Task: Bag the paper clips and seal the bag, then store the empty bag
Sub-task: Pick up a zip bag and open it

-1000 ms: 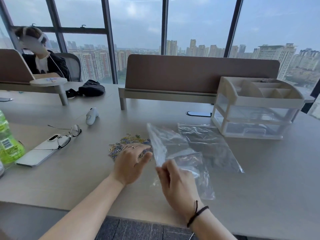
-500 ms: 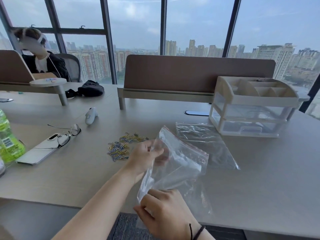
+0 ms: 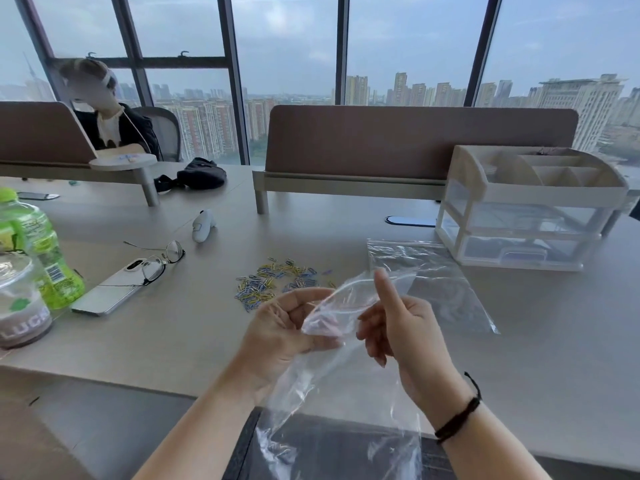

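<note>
A clear zip bag hangs over the desk's front edge, its mouth held up between both hands. My left hand pinches the near lip of the mouth. My right hand grips the far lip, thumb raised. The mouth is pulled partly apart. Behind the hands a heap of blue and yellow paper clips lies loose on the desk. A second clear bag lies flat on the desk to the right.
A white drawer organiser stands at the back right. At left are a phone with glasses on it, a green bottle, a lidded cup and a white controller. A person sits at the far left.
The bag has been lifted off the desk and turned. Both hands have come together at its mouth, and its body now hangs below the desk edge.
</note>
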Demonstrator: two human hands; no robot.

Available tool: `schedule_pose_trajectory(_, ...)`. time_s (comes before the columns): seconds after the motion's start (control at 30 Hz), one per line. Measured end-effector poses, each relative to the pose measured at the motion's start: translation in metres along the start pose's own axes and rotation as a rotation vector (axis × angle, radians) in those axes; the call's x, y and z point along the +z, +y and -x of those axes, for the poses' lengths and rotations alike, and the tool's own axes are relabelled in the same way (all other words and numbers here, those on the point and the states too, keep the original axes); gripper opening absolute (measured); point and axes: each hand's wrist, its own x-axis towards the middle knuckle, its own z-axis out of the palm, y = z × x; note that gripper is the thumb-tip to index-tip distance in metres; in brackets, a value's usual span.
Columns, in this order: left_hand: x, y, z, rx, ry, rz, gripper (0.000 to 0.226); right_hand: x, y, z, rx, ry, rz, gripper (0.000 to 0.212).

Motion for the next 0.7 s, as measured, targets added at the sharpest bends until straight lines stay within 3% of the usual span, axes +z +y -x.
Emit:
schedule_pose_trajectory(0.17,-0.001,0.004,0.034,0.011,-0.103,-0.073,0.077,0.005,-0.011,0.019,0.073,-0.078,0.013,0.052)
schedule_pose_trajectory(0.2,-0.003,0.008,0.042,0.026,-0.174,-0.088,0.077,0.007,-0.012,0.025,0.074,-0.105,0.042,0.052)
schedule_pose_trajectory(0.27,-0.011,0.011,0.056,0.042,-0.421,-0.089,0.097,0.011,-0.015,0.035,0.064,-0.187,0.133,0.05)
schedule_pose_trajectory(0.33,-0.015,0.013,0.065,-0.043,-0.524,0.028,0.111,0.014,-0.018,0.045,0.033,-0.285,0.272,0.043)
schedule_pose_trajectory(0.43,-0.011,0.022,0.071,-0.175,-0.325,-0.04,0.094,0.02,-0.018,0.056,-0.027,-0.421,0.506,0.04)
schedule_pose_trajectory(0.57,-0.003,0.034,0.078,-0.189,-0.018,-0.44,0.027,0.025,-0.014,0.069,-0.032,-0.517,0.633,0.031)
schedule_pose_trajectory(0.7,-0.006,0.04,0.096,-0.207,0.043,-0.75,0.024,0.028,-0.011,0.079,0.002,-0.563,0.583,0.028)
